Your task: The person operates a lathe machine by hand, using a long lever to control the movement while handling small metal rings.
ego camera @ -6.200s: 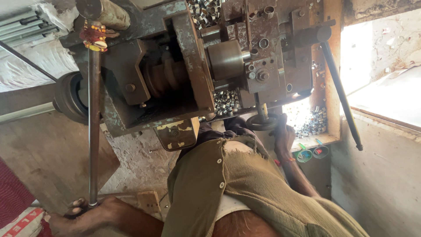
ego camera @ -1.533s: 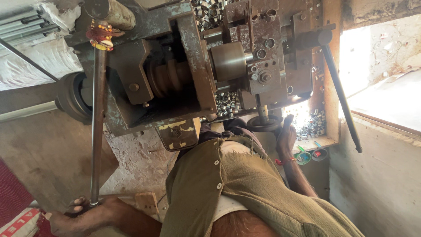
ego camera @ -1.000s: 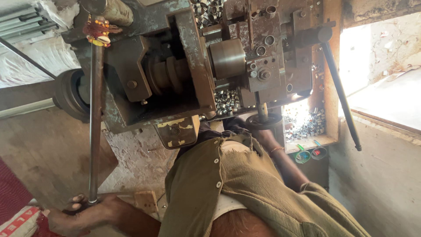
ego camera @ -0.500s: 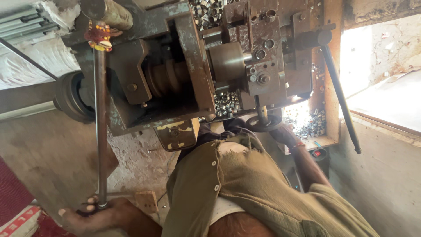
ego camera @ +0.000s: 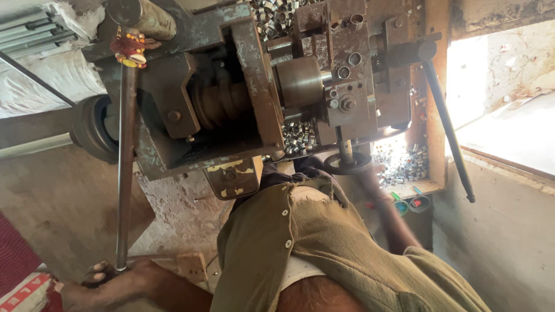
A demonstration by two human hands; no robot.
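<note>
Two hands are at work on one old machine (ego camera: 254, 75), and they sit well apart. At the lower left corner of the view, your left hand (ego camera: 113, 277) is closed around the bottom end of a long steel rod (ego camera: 124, 173). The rod runs straight up to the machine's top left corner, where a red and yellow tassel (ego camera: 130, 49) hangs on it. Just right of the rod is a dark belt wheel (ego camera: 92, 127), then the open frame with the ribbed spindle and the round steel drum (ego camera: 298, 81). How far along the work is can only be judged from the small metal rings. One heap of rings (ego camera: 298, 136) lies under the drum and a second heap (ego camera: 402, 164) sits on the ledge near the machine's right edge, so a good many look already turned out. Nothing shows how many are left. Between the heaps is a small handwheel (ego camera: 348, 164). Your right hand (ego camera: 364, 173) reaches up to its rim, but it is in deep shadow, so I cannot tell whether the fingers grip the wheel or only rest on it. Your olive shirt (ego camera: 324, 242) fills the bottom middle and hides the base of the machine. Further right a thin black lever (ego camera: 448, 127) slants down untouched, two small pots (ego camera: 419, 203) stand below the ledge, and the window (ego camera: 503, 86) is washed out by glare. Whether a piece sits in the drum is too dark to make out.
</note>
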